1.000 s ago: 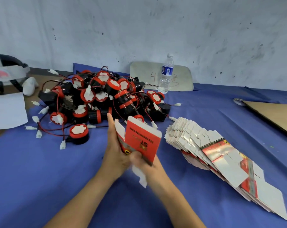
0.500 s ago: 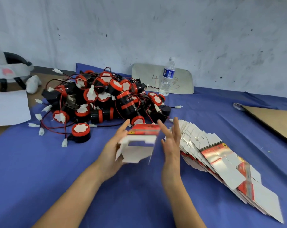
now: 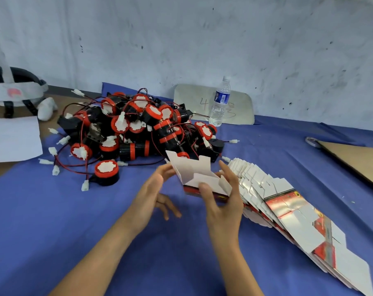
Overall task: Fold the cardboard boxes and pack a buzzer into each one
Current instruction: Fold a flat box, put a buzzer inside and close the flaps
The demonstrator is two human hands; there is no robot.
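A small red-and-white cardboard box hangs above the blue table cover, its white flaps standing open toward me. My right hand holds it, thumb on the near side and fingers along its right side. My left hand is at the box's left edge with fingertips touching it and the other fingers spread loose. A pile of black-and-red buzzers with red wires and white plugs lies just beyond. One buzzer sits apart at the pile's front. A fanned row of flat boxes lies to the right.
A water bottle stands behind the pile, in front of a white board against the wall. A brown cardboard sheet lies at far right. White paper and a black-and-white headset sit at far left on the bare table.
The flat red box was gripped in both hands, then opened into a sleeve between my palms. Now it is turned with the open flaps up, held by my right hand.
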